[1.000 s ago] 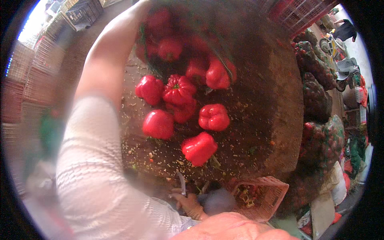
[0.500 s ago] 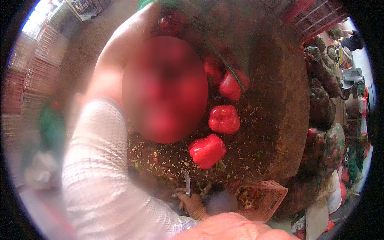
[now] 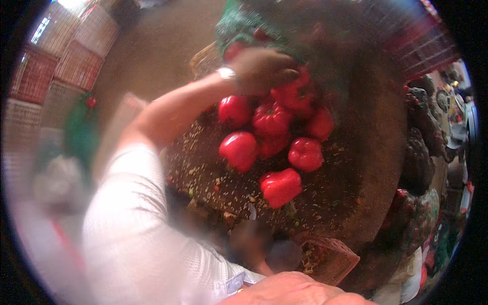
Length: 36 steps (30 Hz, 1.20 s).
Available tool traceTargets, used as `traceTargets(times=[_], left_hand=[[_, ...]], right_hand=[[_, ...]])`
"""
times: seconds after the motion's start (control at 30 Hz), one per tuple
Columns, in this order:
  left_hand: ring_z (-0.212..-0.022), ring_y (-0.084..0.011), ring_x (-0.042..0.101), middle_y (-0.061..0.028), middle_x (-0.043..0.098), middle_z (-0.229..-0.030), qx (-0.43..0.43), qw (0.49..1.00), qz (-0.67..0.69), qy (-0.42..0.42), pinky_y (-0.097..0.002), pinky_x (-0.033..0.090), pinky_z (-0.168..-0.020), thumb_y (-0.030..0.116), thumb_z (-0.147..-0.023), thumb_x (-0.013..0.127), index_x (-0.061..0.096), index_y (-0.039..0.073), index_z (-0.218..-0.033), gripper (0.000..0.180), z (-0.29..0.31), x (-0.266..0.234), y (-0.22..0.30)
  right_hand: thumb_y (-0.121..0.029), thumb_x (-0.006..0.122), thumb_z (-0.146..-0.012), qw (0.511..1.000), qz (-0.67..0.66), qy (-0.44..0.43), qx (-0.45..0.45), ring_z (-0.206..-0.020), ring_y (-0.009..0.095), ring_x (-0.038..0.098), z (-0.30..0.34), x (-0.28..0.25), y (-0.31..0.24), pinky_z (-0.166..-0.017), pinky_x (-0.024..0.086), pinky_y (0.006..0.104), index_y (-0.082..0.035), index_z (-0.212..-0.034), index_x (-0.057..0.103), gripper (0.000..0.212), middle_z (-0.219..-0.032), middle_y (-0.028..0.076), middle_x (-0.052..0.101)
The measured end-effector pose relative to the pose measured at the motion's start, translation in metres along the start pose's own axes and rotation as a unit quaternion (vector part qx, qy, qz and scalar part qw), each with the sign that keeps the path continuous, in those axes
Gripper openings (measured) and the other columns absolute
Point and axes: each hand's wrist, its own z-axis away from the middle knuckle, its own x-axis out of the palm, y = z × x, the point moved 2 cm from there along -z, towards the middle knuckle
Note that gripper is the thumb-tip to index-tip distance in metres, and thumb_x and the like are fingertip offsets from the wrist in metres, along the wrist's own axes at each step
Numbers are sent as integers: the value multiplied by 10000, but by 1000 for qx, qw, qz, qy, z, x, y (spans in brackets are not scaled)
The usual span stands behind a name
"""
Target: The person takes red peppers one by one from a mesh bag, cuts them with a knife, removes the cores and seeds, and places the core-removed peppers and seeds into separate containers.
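Note:
My left hand reaches over a heap of red bell peppers. Its blurred fingers stretch across the upper peppers beside a green mesh bag, holding none that I can make out. More peppers show through the mesh. Two peppers lie toward me: an upright one and one on its side. Low in the picture my right hand is smeared, closed around a knife whose curved blade points away from me. The handle is hidden.
Pale seeds and scraps litter the brown work surface. A reddish crate with scraps stands near my right hand. Stacked crates line the left. Filled mesh sacks stand along the right, and another crate is at the far right.
My left arm has drawn back from the far edge, and the hand now shows over the peppers. The view has shifted, and my right hand with the knife has become blurred.

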Motion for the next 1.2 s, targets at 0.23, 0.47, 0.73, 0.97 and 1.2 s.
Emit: traceTargets(times=[0.23,0.47,0.73,0.97,1.2], left_hand=[[-1316,-333,497,-211,590,-1333,-384,915,-65,110,-408,347,-1132,607,-905,596,561,60,-1366,717,201,-114,-164],[-1336,-374,481,-193,558,-1393,-199,848,-462,167,-416,383,-1121,453,-879,690,564,119,-1378,613,203,-12,-65],[-1252,-306,560,-120,603,-1339,-135,895,-424,-23,-450,448,-1050,308,-882,692,636,145,-1254,410,36,-46,7],[-1173,-310,578,-112,626,-1276,-117,899,-415,-80,-452,404,-1057,314,-880,695,654,177,-1222,370,24,-18,-38],[-1107,-306,625,-152,649,-1184,-1,916,-367,163,-361,521,-959,277,-861,741,642,139,-1233,408,111,-67,-29]], right_hand=[[-337,644,-887,991,113,-45,-63,-603,224,575,7,6,13,-616,461,383,-5,-854,678,336,-731,71,646],[-283,664,-865,987,115,11,-112,-794,210,625,-25,-1,71,-699,491,360,6,-1036,681,337,-921,93,685],[-309,656,-883,979,149,-24,-138,-816,220,624,-18,5,54,-744,506,366,-5,-1136,666,395,-992,84,705],[-280,632,-883,992,90,-16,-82,-819,215,626,-19,2,64,-731,508,372,-25,-1092,679,333,-966,86,696],[-206,637,-830,991,82,-4,-103,-797,215,628,-3,11,52,-714,511,379,-36,-945,713,219,-888,84,682]])
